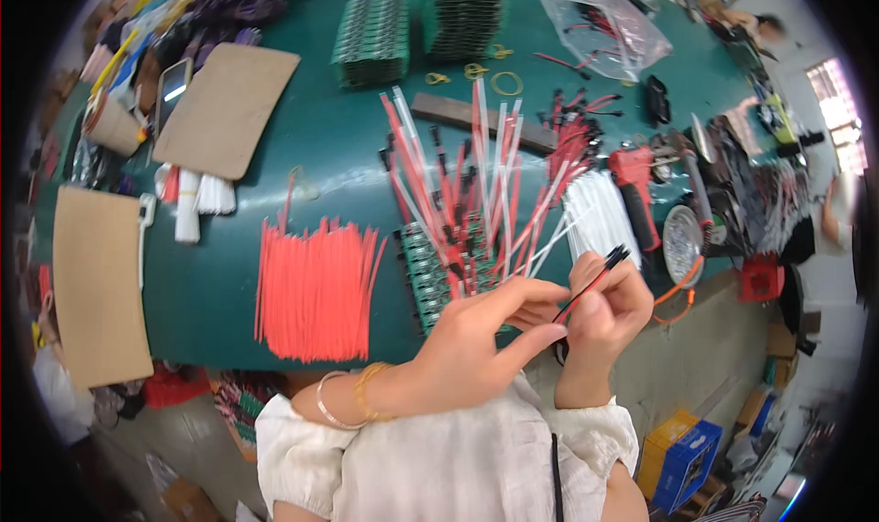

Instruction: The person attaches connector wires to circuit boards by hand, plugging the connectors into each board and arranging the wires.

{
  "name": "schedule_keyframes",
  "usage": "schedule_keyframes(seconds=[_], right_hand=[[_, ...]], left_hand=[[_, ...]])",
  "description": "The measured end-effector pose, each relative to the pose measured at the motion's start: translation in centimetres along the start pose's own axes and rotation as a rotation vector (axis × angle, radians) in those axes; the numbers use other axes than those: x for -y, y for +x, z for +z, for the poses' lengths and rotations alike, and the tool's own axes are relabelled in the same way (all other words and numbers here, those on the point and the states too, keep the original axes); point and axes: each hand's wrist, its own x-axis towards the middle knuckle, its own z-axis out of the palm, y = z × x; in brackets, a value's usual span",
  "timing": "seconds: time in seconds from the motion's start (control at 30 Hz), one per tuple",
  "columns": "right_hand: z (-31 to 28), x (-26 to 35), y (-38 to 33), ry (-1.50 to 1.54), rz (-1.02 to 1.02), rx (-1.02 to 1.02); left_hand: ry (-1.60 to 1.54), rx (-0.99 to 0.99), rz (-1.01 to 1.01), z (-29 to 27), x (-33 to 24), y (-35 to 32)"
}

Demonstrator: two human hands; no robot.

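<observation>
Right now both my hands meet just right of frame centre, low over the near edge of the green table [275, 137]. My right hand [604, 316] is closed around a thin red-and-black wire pair [591, 288]; its black tips poke out above my fingers toward the upper right, and its long axis runs diagonally from lower left to upper right. My left hand [485, 334] comes in from the lower left, thumb and forefinger pinched at the lower end of that same wire, other fingers loosely curled. So the wire sits between both hands, right hand carrying it, left hand working the lower tip. Just above my left hand, touching distance, is the tangle of red and white leads [476, 201] lying over a row of small green circuit boards [426, 270], leads fanning up-frame. Left of that, well apart from my hands, lies a flat bundle of red wires [316, 288], axes running up-down in frame. A white wire bundle [600, 215] sits right above my right hand, with a red tool [636, 188] just beside it. Left hand is nearer the boards; right hand nearer the white bundle.
</observation>
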Motion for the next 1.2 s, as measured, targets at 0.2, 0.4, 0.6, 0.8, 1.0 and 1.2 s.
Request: schedule_keyframes(seconds=[0.2,0.4,0.6,0.8,1.0,1.2], right_hand=[[2.8,0.1,0.2,-0.447,-0.174,0.424],[6.1,-0.5,2.8,-0.531,-0.345,0.692],[7.4,-3.4,3.8,-0.763,-0.556,0.651],[7.7,-4.5,3.5,-0.828,-0.615,0.587],[7.7,-4.8,3.5,-0.841,-0.615,0.579],[7.8,-5.0,3.5,-0.821,-0.612,0.572]], left_hand=[[0.099,-0.101,-0.037,-3.3,1.4,-1.4],[0.412,-0.172,0.169,-8.4,1.5,-1.2],[0.513,-0.304,0.053,-9.4,2.7,-0.4],[0.402,-0.328,-0.027,-9.6,4.4,-0.2],[0.371,-0.34,-0.036,-9.6,4.6,-0.1],[0.387,-0.338,-0.043,-9.8,4.6,-0.2]])
